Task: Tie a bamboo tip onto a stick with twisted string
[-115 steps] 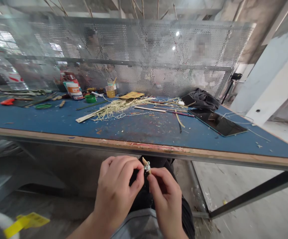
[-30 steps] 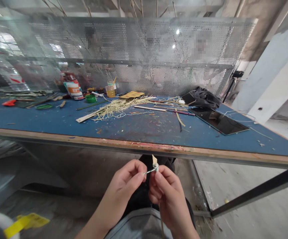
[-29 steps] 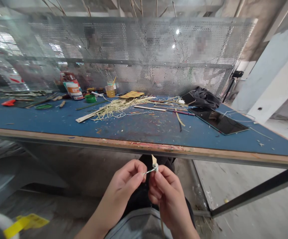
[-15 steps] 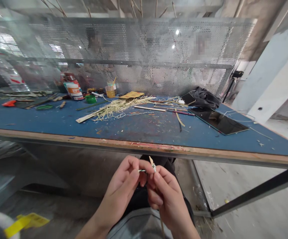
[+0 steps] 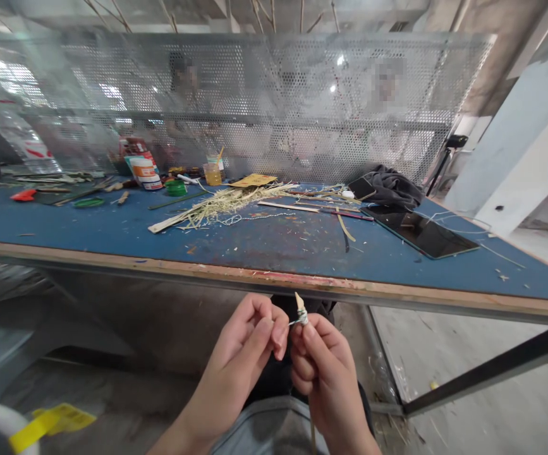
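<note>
Right hand (image 5: 328,357) pinched stick (image 5: 299,301), seemingly light, stiff, best gripped below wrap (image 5: 303,315); left hand (image 5: 243,351), nine o'clock, clamped string (image 5: 294,323), likely soft.

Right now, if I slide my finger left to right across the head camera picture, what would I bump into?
Clear plastic bottle → green ring → orange-and-white tub → green pot → left hand → pale stick wound with string → dark shiny slab.

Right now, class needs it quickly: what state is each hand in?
Left hand: closed, pinching the string.
Right hand: closed, holding the pale stick, with string wound around it near its tip.
</note>
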The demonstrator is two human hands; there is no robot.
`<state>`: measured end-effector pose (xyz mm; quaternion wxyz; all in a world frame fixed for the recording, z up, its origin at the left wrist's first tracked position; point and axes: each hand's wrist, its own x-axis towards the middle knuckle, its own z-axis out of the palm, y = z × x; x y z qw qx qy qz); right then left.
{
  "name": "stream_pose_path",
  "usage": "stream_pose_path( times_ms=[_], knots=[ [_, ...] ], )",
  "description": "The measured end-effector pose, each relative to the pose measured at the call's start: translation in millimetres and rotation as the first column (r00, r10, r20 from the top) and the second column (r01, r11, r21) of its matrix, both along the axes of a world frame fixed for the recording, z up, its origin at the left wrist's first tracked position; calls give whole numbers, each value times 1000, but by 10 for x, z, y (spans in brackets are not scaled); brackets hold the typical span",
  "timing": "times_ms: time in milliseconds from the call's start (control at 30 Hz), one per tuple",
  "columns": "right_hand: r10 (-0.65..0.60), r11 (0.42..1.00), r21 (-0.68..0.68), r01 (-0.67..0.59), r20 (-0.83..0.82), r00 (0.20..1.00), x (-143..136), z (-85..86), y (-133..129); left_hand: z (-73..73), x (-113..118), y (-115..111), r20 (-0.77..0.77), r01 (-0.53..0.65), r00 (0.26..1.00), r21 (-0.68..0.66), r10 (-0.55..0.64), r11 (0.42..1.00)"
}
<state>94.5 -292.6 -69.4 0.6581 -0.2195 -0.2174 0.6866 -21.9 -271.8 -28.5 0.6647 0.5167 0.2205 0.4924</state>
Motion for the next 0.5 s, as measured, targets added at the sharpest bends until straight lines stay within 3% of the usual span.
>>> stream_pose_path(
  times_ms=[333,500],
  knots=[
    [82,991,104,-86,39,996,79,23,58,87,-30,134,-50,-31,998,54,33,998],
    [-52,979,201,32,94,994,66,43,27,-32,-21,142,-28,-341,938,98,346,935]
  ],
)
